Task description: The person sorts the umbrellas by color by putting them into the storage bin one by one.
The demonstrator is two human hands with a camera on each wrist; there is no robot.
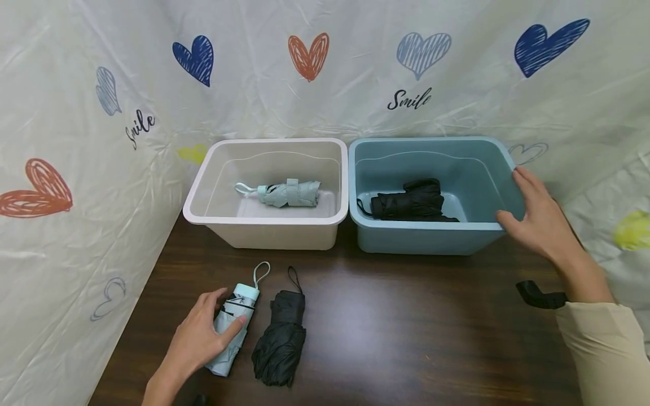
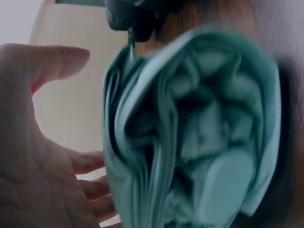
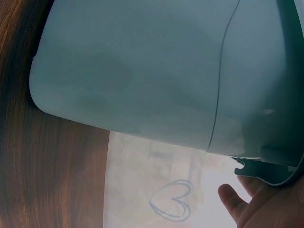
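My left hand (image 1: 203, 332) is spread around a folded light blue umbrella (image 1: 235, 327) lying on the table. In the left wrist view, a gap shows between the thumb and the umbrella's bunched fabric (image 2: 190, 118). Just right of it lies a folded black umbrella (image 1: 281, 338) with its strap loop pointing away from me. My right hand (image 1: 538, 217) grips the right end of the blue bin (image 1: 416, 239), thumb at the front corner of the rim. In the right wrist view, its fingers (image 3: 232, 199) show below the rim on the outside.
Touching or close beside the blue bin stands a cream bin (image 1: 274, 234) with a light green umbrella (image 1: 289, 193) inside. A black umbrella (image 1: 408, 202) lies in the blue bin. Both bins stand at the back of the brown table (image 1: 406, 327), against a heart-printed white sheet (image 1: 254, 101).
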